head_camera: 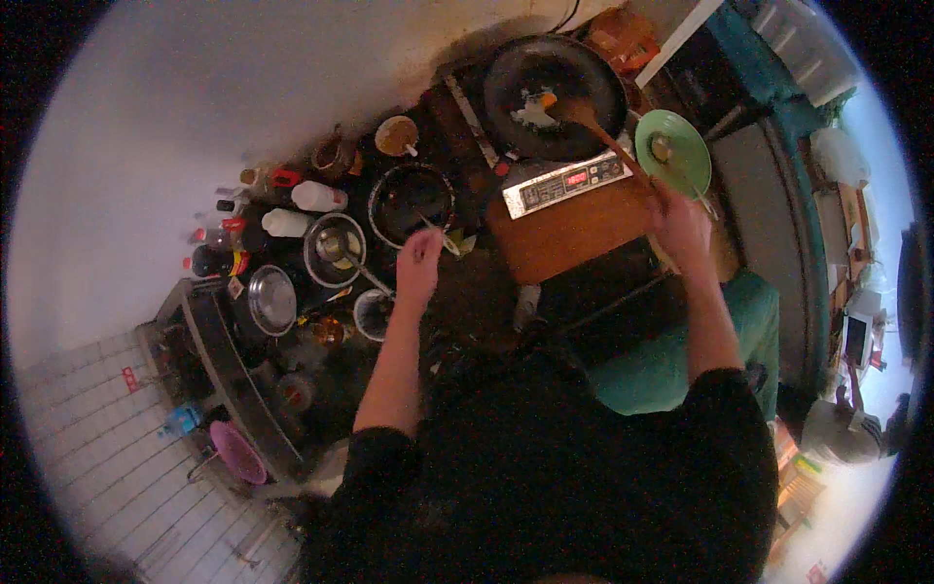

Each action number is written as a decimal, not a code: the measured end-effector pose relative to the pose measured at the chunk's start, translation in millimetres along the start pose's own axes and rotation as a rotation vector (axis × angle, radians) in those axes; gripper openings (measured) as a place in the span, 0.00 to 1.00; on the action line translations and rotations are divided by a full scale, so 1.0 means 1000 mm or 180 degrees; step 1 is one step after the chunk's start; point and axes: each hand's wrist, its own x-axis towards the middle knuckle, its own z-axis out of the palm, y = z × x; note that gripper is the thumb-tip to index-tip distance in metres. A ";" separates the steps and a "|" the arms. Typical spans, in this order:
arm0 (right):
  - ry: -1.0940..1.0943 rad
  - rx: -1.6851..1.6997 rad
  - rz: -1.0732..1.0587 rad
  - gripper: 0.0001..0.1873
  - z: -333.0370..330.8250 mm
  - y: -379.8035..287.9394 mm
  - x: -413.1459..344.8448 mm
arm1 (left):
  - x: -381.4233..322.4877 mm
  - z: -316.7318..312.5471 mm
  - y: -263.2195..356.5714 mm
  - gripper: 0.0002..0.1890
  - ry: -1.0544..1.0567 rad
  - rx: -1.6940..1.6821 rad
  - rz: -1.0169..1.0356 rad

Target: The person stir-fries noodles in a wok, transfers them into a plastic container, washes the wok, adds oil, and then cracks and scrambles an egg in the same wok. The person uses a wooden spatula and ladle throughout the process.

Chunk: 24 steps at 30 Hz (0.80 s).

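Note:
In my right hand is the handle of a wooden spatula, whose blade rests in a dark wok. An egg with white and orange yolk lies in the wok beside the blade. Under the wok stands an induction cooker with a lit red display. Close to my right hand is a green plate with a small round thing on it. My left hand is by the near rim of a dark round pan; a small pale oval thing is at its fingers, and whether it is gripped is unclear.
Left of the pan stand a metal bowl with a ladle, white bottles, sauce bottles and a metal lid or bowl. A cup of brown contents is near the wall. A pink basin is at lower left.

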 end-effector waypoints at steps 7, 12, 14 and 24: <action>-0.0489 -0.0505 -0.0243 0.18 -0.027 0.057 0.040 | 0.101 0.081 0.020 0.21 -0.0922 -0.0244 -0.1076; -0.1153 -0.0618 -0.0009 0.18 0.020 0.009 0.065 | 0.098 0.104 0.013 0.19 -0.1715 -0.0572 -0.1922; -0.0997 -0.0556 0.0123 0.18 0.042 -0.025 0.085 | 0.090 0.112 0.009 0.18 -0.1603 -0.0748 -0.2059; -0.1143 -0.0878 0.0268 0.17 0.018 -0.040 0.115 | 0.085 0.117 -0.005 0.15 -0.1323 -0.1567 -0.2184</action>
